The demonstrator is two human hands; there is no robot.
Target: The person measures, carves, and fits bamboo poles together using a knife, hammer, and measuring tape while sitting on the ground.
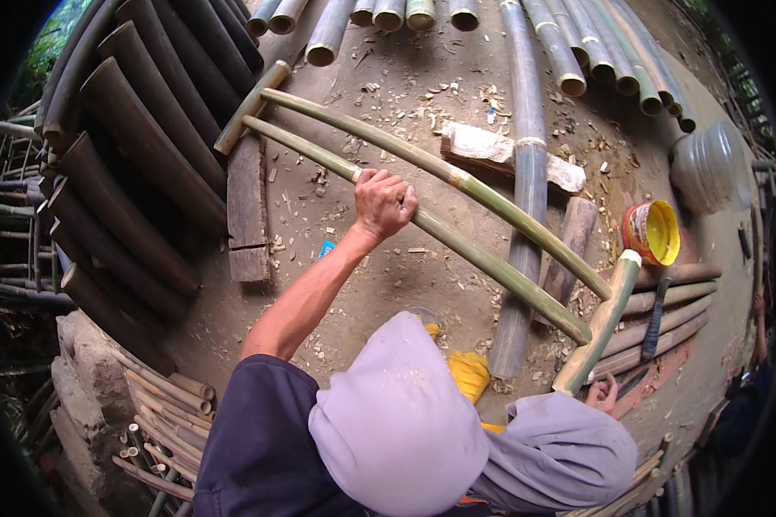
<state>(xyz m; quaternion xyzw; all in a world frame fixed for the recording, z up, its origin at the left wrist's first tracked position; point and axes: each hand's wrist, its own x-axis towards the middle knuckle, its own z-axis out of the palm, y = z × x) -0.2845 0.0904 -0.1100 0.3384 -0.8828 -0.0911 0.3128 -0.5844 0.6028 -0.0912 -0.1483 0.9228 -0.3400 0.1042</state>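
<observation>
My left hand (384,205) is closed around the near rail of a bamboo frame (483,266). Two long green poles make up the frame, joined by a short crosspiece (254,105) at the far left and a thicker crosspiece (605,323) at the right. Low on the right, my right hand (603,395) is partly hidden behind my knee, its visible fingers apart beside the lower end of the thicker crosspiece. Near it lie a tool with a dark handle (655,320) and a dark blade-like piece (631,382).
A thick bamboo pole (530,172) lies across a wood block (491,153). A yellow-lined bucket (661,233) and a clear plastic jar (710,168) stand at the right. Dark curved bamboo (142,164) is stacked left. Another person's arm (760,327) shows at the right edge.
</observation>
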